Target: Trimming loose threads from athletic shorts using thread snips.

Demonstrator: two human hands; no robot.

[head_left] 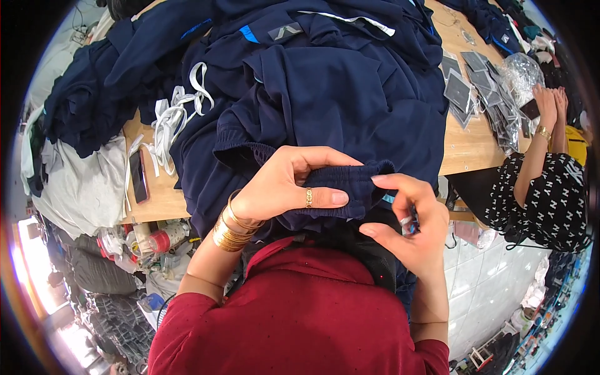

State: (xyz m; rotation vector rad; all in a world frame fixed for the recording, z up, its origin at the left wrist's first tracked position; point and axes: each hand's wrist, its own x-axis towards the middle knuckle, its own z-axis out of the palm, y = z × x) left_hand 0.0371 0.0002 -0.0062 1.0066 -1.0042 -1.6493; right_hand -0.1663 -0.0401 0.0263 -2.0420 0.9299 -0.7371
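My left hand (pixel 300 184) is closed on the gathered elastic waistband (pixel 340 181) of a navy garment, thumb in front and fingers behind. Gold bangles and a ring are on that arm and hand. At the waistband's right end is my right hand (pixel 415 225), its index fingertip at the edge of the cloth and its thumb held apart, lower down. The other right fingers curl in around a small silvery thing (pixel 409 225), too little of which shows to name. The rest of the navy garment (pixel 325 94) spreads over the table beyond my hands.
White cords (pixel 172 122) and a phone (pixel 139 178) lie at the left on the wooden table (pixel 165 203). Grey tags in clear plastic (pixel 484 84) are at the right. A co-worker's hands (pixel 550 106) are at the far right. Pale cloth (pixel 87 181) hangs off the left edge.
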